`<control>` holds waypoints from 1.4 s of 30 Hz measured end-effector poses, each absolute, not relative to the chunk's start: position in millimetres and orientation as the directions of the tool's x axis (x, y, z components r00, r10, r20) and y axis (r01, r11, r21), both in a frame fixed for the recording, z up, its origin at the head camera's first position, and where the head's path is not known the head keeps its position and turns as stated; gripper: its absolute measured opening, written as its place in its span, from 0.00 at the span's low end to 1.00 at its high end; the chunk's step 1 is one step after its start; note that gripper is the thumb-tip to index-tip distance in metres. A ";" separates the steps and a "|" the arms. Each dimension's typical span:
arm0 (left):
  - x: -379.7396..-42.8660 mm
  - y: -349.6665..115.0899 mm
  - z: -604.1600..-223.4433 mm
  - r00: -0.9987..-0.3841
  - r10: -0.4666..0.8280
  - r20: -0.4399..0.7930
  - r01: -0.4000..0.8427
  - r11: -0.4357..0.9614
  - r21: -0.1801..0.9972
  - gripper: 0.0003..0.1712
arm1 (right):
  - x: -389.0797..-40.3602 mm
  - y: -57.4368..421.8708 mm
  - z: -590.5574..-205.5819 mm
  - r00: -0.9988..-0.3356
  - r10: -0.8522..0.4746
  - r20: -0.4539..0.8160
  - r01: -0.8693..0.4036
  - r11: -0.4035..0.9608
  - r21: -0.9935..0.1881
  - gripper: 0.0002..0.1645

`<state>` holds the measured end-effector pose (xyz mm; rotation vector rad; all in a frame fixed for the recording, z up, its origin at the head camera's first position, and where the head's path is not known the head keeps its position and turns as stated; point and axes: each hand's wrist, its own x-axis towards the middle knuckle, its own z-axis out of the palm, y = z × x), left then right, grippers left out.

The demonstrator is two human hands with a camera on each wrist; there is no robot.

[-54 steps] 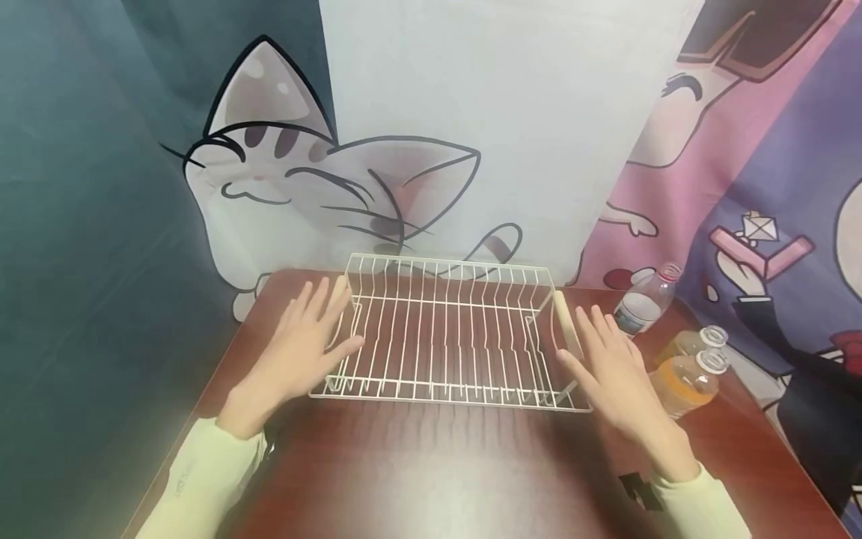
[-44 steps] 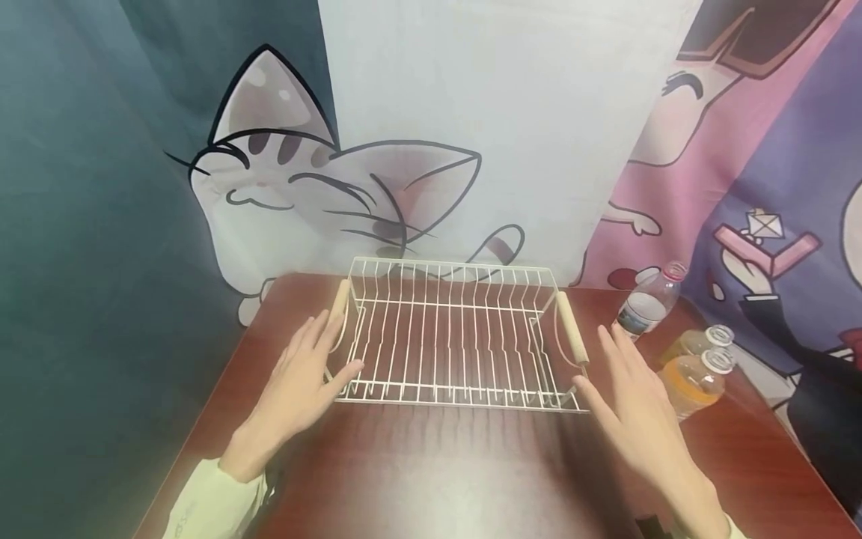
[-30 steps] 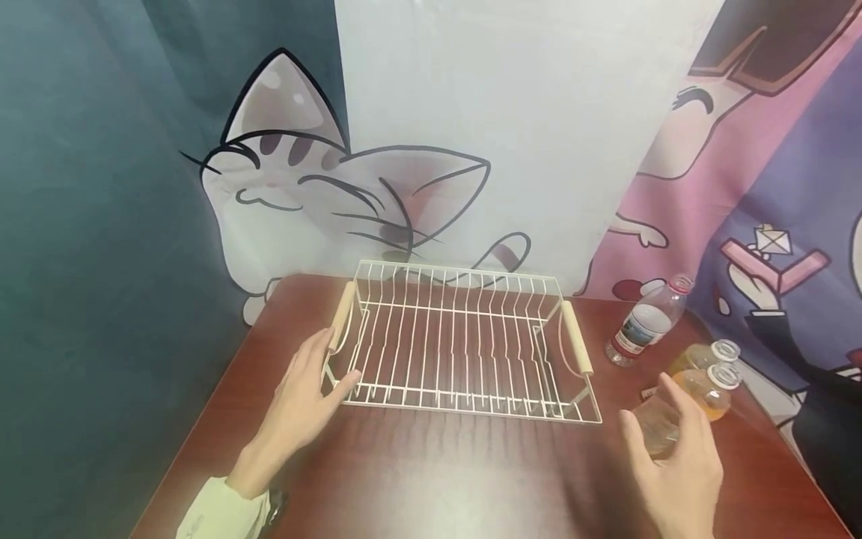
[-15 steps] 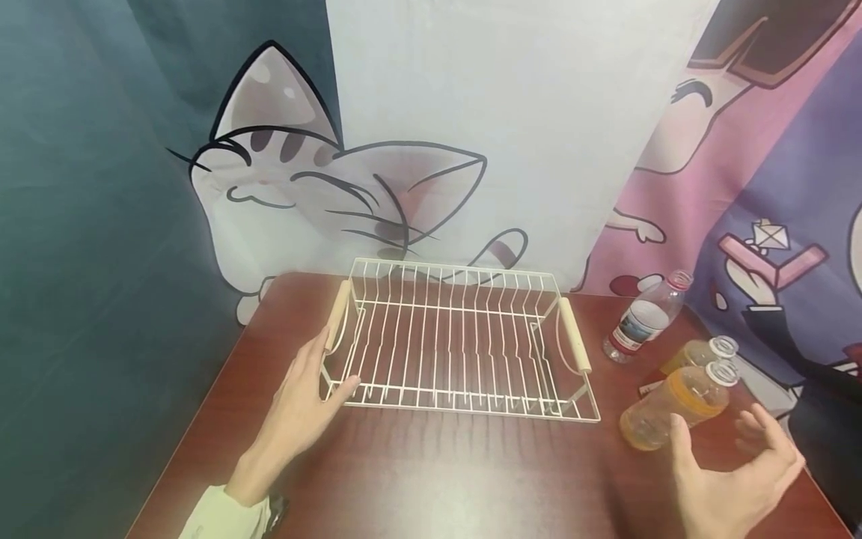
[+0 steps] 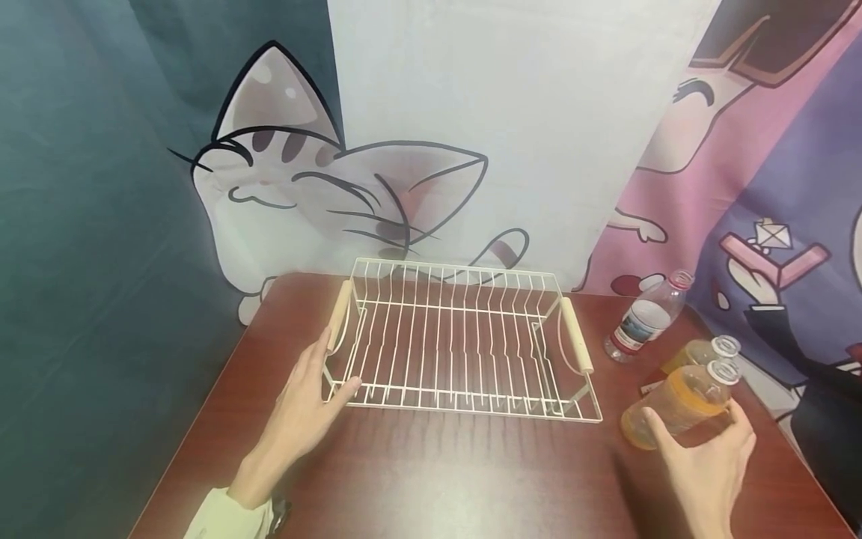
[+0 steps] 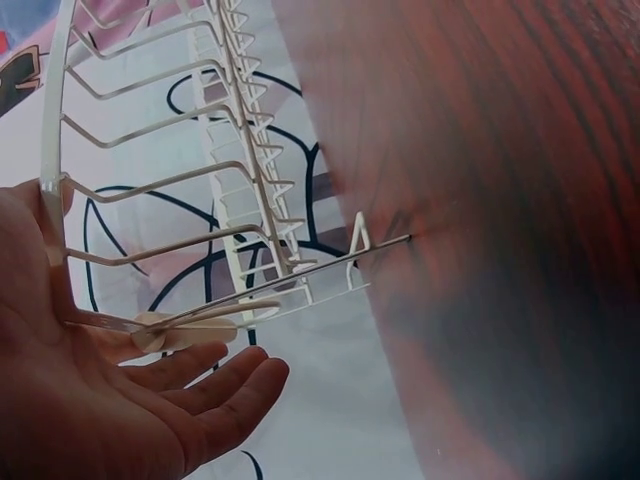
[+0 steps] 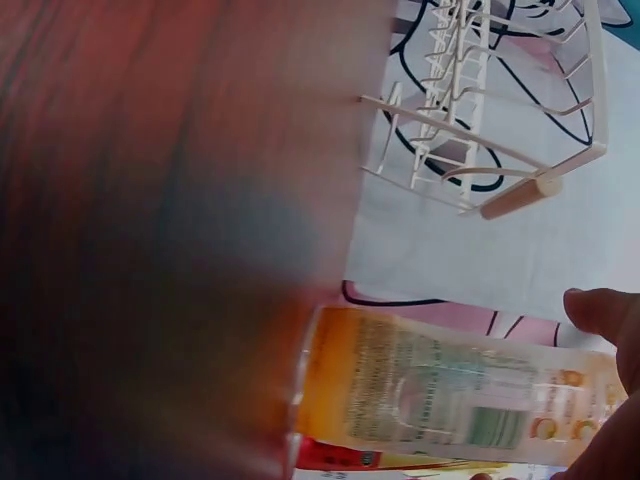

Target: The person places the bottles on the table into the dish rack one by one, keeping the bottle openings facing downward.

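A white wire dish rack (image 5: pixel 465 412) with two wooden handles stands on the table. By its left wooden handle (image 5: pixel 340 316) is my left hand (image 5: pixel 299 400), fingers nearly straight, fingertips against or just beside the handle. In the left wrist view the rack's end frame (image 6: pixel 50 130) passes close to the palm. My right hand (image 5: pixel 710 460) grips an orange-tinted plastic bottle (image 5: pixel 676 397) upright on the table, thumb on the near left side, fingers round the far right side. The right wrist view shows the bottle's printed label (image 7: pixel 460 390) below the thumb (image 7: pixel 595 312).
Behind the gripped bottle stands a similar yellowish bottle (image 5: pixel 690 352), partly hidden. A clear bottle (image 5: pixel 643 323) with a red ring at its neck stands farther back, right of the rack. The brown table (image 5: pixel 438 479) meets a cartoon-printed cloth (image 5: pixel 512 150) at the back.
My right hand has gone from beside the rack's right handle to the right, past the orange-tinted bottle, then back left round it. My left hand has drawn slightly down its handle.
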<state>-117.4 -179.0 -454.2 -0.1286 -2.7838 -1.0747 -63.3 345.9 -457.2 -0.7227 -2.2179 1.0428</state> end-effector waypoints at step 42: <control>-115.7 -178.5 -449.3 -0.983 0.029 0.181 0.143 0.738 0.660 0.56 | -71.9 365.1 -461.1 -0.807 0.569 0.156 0.275 0.596 -0.754 0.46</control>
